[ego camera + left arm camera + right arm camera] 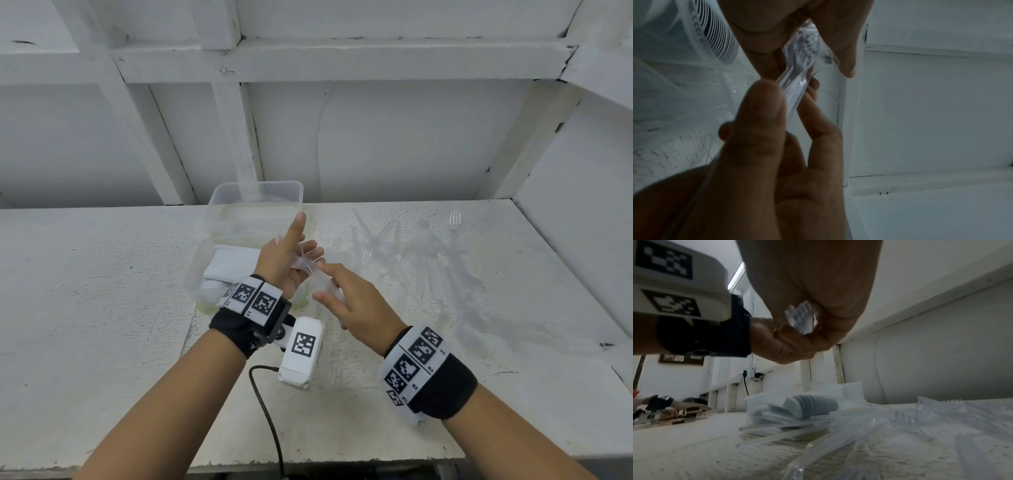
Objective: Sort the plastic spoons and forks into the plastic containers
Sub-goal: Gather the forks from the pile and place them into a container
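Forks (310, 265) of clear plastic, bunched together, sit in the left hand (284, 263), which is raised above the white table (102, 291) with its thumb pointing up and its fingers (756, 113) curled round the handles. From the left wrist the bundle (797, 84) runs between that hand's fingertips and the right hand (789, 29) above it. The right hand (356, 308) reaches in from the right, palm down, its forefinger and thumb touching the near end of the bundle; whether it truly pinches it I cannot tell from the head view. From the right wrist the handle ends (801, 318) show inside the left fist (807, 305).

Just left of the hands lies a clear container (205, 270) holding a stack of white spoons (233, 267). Behind it, against the far wall, stands a second clear container (257, 202); its contents are unclear. More loose clear forks (428, 260) lie scattered on the table to the right.
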`<state>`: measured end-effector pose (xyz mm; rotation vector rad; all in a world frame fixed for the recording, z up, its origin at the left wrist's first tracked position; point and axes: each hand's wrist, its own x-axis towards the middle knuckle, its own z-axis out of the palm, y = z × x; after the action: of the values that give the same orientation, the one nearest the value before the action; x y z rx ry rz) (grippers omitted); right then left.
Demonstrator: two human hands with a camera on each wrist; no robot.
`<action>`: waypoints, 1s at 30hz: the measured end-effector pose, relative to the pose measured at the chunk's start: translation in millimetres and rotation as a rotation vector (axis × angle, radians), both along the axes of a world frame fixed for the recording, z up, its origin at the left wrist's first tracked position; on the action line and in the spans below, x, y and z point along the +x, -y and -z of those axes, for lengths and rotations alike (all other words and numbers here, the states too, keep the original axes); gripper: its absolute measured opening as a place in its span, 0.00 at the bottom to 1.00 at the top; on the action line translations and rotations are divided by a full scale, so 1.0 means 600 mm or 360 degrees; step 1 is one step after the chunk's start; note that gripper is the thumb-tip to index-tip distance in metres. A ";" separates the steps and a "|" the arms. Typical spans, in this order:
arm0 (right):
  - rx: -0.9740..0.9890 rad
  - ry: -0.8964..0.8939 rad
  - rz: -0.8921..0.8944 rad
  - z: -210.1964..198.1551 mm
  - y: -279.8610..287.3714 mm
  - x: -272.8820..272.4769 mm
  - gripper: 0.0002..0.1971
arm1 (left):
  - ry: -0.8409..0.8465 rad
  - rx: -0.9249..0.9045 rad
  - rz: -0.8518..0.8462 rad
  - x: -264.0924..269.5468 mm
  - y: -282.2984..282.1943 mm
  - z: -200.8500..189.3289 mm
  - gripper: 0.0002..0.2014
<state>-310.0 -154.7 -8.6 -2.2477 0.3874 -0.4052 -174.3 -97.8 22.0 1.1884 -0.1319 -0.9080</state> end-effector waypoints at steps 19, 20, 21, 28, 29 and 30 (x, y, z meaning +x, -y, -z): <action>0.0812 -0.0128 0.0198 -0.019 0.000 0.012 0.12 | 0.0198 0.0051 0.0041 -0.011 0.010 0.000 0.12; 0.0820 -0.0117 0.0196 -0.018 0.000 0.011 0.11 | 0.0214 0.0070 0.0059 -0.009 0.009 -0.001 0.12; 0.0793 -0.0113 0.0177 -0.019 -0.001 0.010 0.09 | 0.0209 0.0071 0.0081 -0.006 0.008 -0.002 0.13; -0.0091 -0.0303 0.0132 -0.028 0.010 0.017 0.20 | 0.0092 -0.0018 -0.0023 -0.001 0.010 -0.007 0.15; -0.0357 -0.0366 0.0165 -0.032 0.014 0.020 0.21 | 0.0073 -0.0039 -0.0057 0.000 0.011 -0.007 0.15; -0.0584 -0.0419 0.0205 -0.037 0.020 0.024 0.22 | 0.0049 -0.0058 -0.0091 0.002 0.012 -0.007 0.15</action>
<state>-295.4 -166.5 13.4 -2.6542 0.6407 -0.2613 -173.2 -105.1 26.4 1.1673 -0.1382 -0.8344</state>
